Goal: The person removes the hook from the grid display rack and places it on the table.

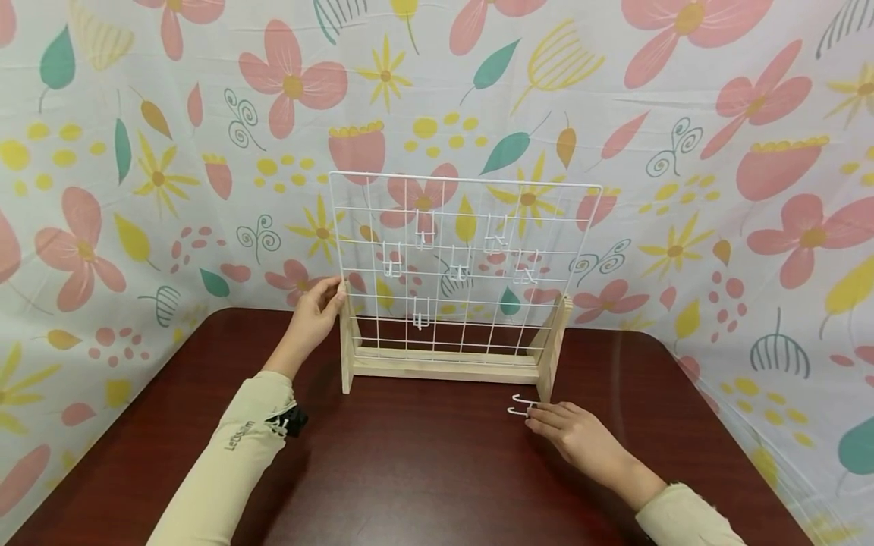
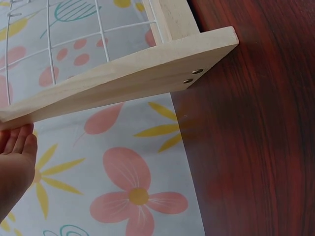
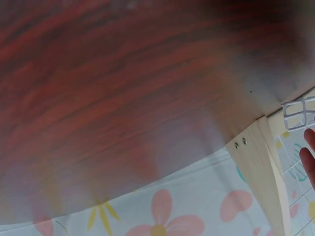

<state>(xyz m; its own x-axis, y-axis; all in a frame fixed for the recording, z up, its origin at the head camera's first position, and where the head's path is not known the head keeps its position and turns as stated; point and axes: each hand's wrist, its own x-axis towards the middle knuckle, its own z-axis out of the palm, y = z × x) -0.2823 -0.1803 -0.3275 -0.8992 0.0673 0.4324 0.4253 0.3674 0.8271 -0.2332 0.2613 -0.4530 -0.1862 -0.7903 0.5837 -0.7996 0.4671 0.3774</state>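
A white wire grid panel [image 1: 451,296] stands upright in a pale wooden stand [image 1: 444,369]. Several white wire hooks [image 1: 425,240] hang on its bars. At the panel's left side, my left hand [image 1: 315,312] grips the top of the stand's left upright [image 2: 113,78] between thumb and fingers. My right hand [image 1: 576,438] pinches another white double-pronged hook [image 1: 520,410] in front of the stand's right leg, its prongs pointing left. In the right wrist view, that hook [image 3: 295,114] shows a small wire frame near the fingertips [image 3: 309,160].
The stand rests on a dark red-brown wooden table [image 1: 410,462] with rounded back corners. Behind it hangs a white cloth [image 1: 171,227] printed with pink, yellow and green flowers and leaves. A black strap device [image 1: 293,419] sits on the left wrist.
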